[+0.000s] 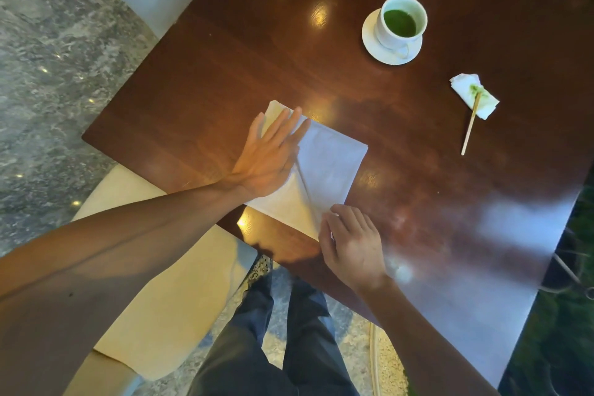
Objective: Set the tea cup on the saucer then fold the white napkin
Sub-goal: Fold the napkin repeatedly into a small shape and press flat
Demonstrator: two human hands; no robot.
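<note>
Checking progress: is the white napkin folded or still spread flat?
Partly folded: the napkin shows a diagonal crease, with the left hand pressing it.

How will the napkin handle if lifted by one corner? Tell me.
Probably floppy: the napkin is thin cloth lying flat, creased under the left hand. Likely light. Its folds would probably fall open, since the right hand pins a corner.
</note>
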